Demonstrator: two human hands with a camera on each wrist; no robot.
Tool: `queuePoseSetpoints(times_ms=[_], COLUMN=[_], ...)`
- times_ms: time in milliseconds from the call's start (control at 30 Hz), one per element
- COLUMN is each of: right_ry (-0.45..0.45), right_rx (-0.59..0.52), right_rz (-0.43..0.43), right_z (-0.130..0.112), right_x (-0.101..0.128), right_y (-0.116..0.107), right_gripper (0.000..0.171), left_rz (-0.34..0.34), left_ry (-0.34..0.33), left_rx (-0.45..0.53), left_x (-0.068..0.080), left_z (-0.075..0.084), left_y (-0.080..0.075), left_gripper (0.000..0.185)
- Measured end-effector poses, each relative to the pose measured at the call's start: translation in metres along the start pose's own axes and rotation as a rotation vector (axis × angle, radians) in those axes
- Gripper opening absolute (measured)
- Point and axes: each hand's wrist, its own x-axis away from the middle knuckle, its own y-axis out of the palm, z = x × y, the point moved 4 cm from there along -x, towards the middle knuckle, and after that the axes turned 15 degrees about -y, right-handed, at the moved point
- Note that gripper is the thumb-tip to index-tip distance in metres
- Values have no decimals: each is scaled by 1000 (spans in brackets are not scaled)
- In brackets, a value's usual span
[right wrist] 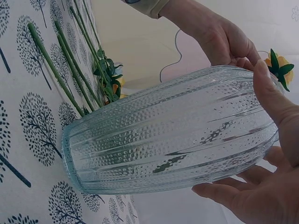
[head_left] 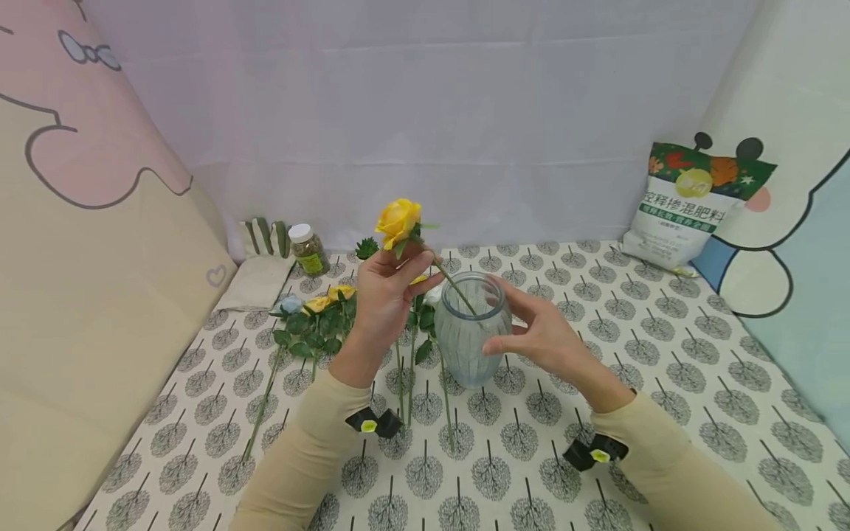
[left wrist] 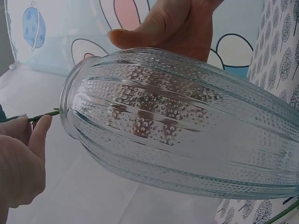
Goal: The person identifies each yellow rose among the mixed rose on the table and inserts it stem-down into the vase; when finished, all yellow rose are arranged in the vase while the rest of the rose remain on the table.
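My left hand (head_left: 385, 299) pinches the green stem of a yellow rose (head_left: 398, 221) just below its bloom. The lower stem slants down into the mouth of a clear ribbed glass vase (head_left: 468, 346), seen through the glass in the right wrist view. My right hand (head_left: 547, 335) grips the vase's right side near the neck, with the thumb (right wrist: 275, 95) on one side and the fingers round the other. The vase's base meets the tablecloth in the right wrist view. Part of the rose stem is hidden behind the left fingers.
Several artificial flowers with yellow and pale blue blooms (head_left: 291, 303) lie left of the vase. A white-lidded jar (head_left: 311, 254), gloves (head_left: 255, 269) and a small green plant (head_left: 366, 248) stand behind them. A fertilizer bag (head_left: 684, 210) leans at the back right.
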Motion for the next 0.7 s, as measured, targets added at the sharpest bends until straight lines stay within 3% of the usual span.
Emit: queuePoseSetpoints(times_ms=[200, 500, 700], right_ry=[-5, -7, -7], right_rx=[-5, 6, -2], right_rz=[4, 4, 6], right_z=[1, 2, 1], right_x=[1, 0, 0], right_y=[0, 0, 0], right_gripper=[103, 103, 104], left_rz=[-16, 46, 56], left_ry=[52, 100, 100], left_rx=[-91, -204, -232], left_x=[-2, -5, -8], left_z=[-10, -14, -18], left_y=[0, -1, -3], left_gripper=[16, 29, 6])
